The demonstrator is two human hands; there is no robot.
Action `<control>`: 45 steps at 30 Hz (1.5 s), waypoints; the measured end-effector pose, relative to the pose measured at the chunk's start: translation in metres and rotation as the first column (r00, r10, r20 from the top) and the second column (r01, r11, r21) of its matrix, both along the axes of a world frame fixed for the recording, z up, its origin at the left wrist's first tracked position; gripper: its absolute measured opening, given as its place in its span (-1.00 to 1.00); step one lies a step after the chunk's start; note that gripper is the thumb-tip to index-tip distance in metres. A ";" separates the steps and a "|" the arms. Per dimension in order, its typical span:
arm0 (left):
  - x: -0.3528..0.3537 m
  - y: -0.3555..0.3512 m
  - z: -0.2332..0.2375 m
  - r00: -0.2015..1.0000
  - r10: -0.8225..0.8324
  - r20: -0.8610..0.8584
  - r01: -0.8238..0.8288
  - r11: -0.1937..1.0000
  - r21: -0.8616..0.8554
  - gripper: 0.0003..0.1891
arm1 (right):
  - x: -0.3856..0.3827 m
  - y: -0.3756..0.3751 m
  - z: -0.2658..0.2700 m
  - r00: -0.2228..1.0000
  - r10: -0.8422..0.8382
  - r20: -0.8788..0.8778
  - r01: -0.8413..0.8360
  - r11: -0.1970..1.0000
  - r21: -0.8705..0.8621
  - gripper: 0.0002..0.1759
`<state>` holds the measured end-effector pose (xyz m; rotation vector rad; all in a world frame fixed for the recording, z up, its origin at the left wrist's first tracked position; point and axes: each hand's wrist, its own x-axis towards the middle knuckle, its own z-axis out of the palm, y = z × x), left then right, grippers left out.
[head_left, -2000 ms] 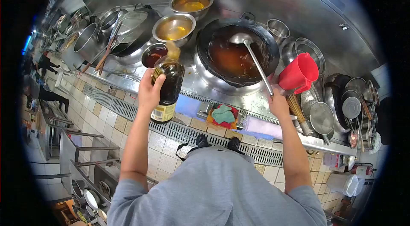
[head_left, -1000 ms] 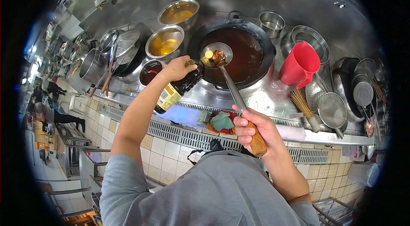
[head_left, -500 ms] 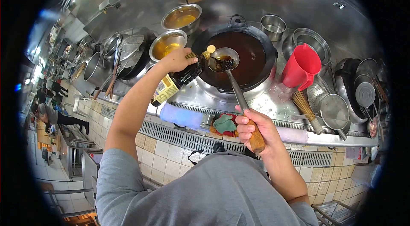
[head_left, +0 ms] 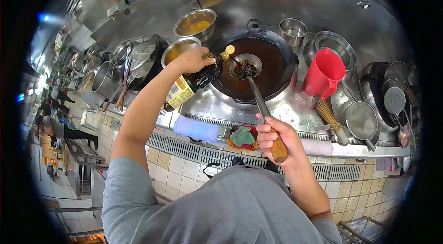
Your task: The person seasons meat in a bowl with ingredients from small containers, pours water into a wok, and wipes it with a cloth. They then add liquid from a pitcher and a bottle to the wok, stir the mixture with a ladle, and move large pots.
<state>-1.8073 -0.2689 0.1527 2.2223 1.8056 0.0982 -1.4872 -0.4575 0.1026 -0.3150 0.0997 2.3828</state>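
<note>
Head view: left hand (head_left: 190, 61) closed around tilted dark glass sauce bottle with yellow label (head_left: 194, 81), its neck over the bowl of the long steel ladle (head_left: 246, 69). Right hand (head_left: 276, 139) fisted on the ladle's wooden grip. Ladle bowl, holding dark liquid, sits above black wok of brown broth (head_left: 258, 66).

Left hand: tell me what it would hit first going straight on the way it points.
The left hand, gripping the tilted bottle, would probably meet the bowl of the ladle over the wok first; depth is unclear.
</note>
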 end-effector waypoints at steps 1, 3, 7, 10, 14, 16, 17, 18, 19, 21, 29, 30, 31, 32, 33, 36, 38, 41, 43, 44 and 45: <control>0.000 0.002 0.001 1.000 -0.006 0.001 0.006 1.000 0.008 -0.56 | 0.000 0.000 0.000 1.000 -0.007 0.004 0.007 1.000 -0.004 -0.92; 0.003 0.003 0.004 1.000 -0.012 0.002 0.012 1.000 0.018 -0.56 | 0.002 0.001 -0.001 1.000 -0.011 -0.001 0.011 1.000 -0.005 -0.92; 0.006 0.006 0.009 0.999 -0.035 -0.015 0.035 0.999 0.011 -0.52 | 0.002 0.004 -0.003 1.000 -0.023 -0.005 0.023 1.000 0.002 -0.92; 0.008 0.011 0.013 0.998 -0.051 -0.033 0.051 0.999 0.009 -0.49 | 0.002 0.005 -0.003 0.999 -0.025 -0.022 0.025 1.000 -0.018 -0.91; 0.017 0.009 0.023 0.999 -0.017 -0.040 0.016 0.999 -0.035 -0.50 | 0.003 0.008 -0.005 0.999 -0.028 -0.032 0.027 0.999 -0.026 -0.90; 0.017 0.012 0.024 0.999 -0.016 -0.039 0.014 0.999 -0.036 -0.50 | 0.003 0.009 -0.005 0.999 -0.032 -0.041 0.031 0.999 -0.032 -0.88; 0.017 0.013 0.024 0.999 -0.014 -0.038 0.013 0.999 -0.035 -0.50 | 0.003 0.010 -0.006 0.999 -0.033 -0.041 0.032 0.999 -0.031 -0.88; 0.016 0.015 0.023 0.999 -0.015 -0.037 0.014 0.999 -0.035 -0.50 | 0.002 0.010 -0.006 0.998 -0.037 -0.046 0.036 0.999 -0.032 -0.87; 0.015 0.015 0.021 0.999 -0.037 -0.035 0.036 0.999 -0.009 -0.50 | 0.002 0.010 -0.006 0.998 -0.041 -0.050 0.039 0.999 -0.031 -0.86; 0.013 0.017 0.021 0.998 -0.059 -0.034 0.060 0.998 0.016 -0.50 | 0.002 0.011 -0.008 0.998 -0.045 -0.049 0.044 0.999 -0.030 -0.86; 0.014 0.022 0.023 0.998 -0.046 -0.048 0.048 0.998 0.033 -0.54 | 0.000 0.014 -0.012 0.998 -0.063 -0.019 0.062 0.997 -0.034 -0.84; 0.013 0.023 0.023 0.998 -0.046 -0.048 0.048 0.998 0.034 -0.54 | 0.000 0.014 -0.012 0.998 -0.067 -0.005 0.067 0.998 -0.021 -0.83; 0.013 0.024 0.022 0.997 -0.056 -0.048 0.059 0.997 0.051 -0.54 | -0.001 0.014 -0.012 0.997 -0.071 0.010 0.071 0.997 -0.008 -0.83; 0.012 0.025 0.021 0.997 -0.066 -0.049 0.069 0.995 0.067 -0.54 | -0.001 0.015 -0.013 0.997 -0.071 0.009 0.071 0.997 -0.008 -0.83; 0.015 0.022 0.026 0.997 -0.066 -0.050 0.069 0.995 0.067 -0.54 | -0.002 0.015 -0.013 0.997 -0.073 0.007 0.073 0.997 -0.005 -0.84; 0.023 0.017 0.040 0.995 -0.046 -0.088 0.044 0.999 -0.026 -0.48 | -0.003 0.015 -0.013 0.997 -0.080 0.009 0.080 0.997 0.000 -0.80; 0.018 0.022 0.036 0.993 -0.080 -0.083 0.083 0.996 0.027 -0.49 | -0.005 0.017 -0.013 0.997 -0.081 0.011 0.081 0.997 0.005 -0.76; 0.016 0.025 0.035 0.994 -0.094 -0.054 0.095 0.995 0.017 -0.54 | -0.007 0.016 -0.016 0.995 -0.098 0.035 0.097 0.995 0.020 -0.77; 0.017 0.026 0.038 0.995 -0.090 -0.043 0.090 0.996 0.012 -0.54 | -0.009 0.016 -0.020 0.993 -0.104 0.051 0.103 0.994 0.023 -0.78; 0.017 0.026 0.039 0.996 -0.085 -0.031 0.085 0.996 0.009 -0.55 | -0.009 0.016 -0.021 0.993 -0.105 0.051 0.104 0.994 0.022 -0.78; 0.016 0.028 0.038 0.996 -0.087 -0.031 0.087 0.996 0.008 -0.55 | -0.010 0.016 -0.022 0.992 -0.109 0.060 0.108 0.994 0.026 -0.78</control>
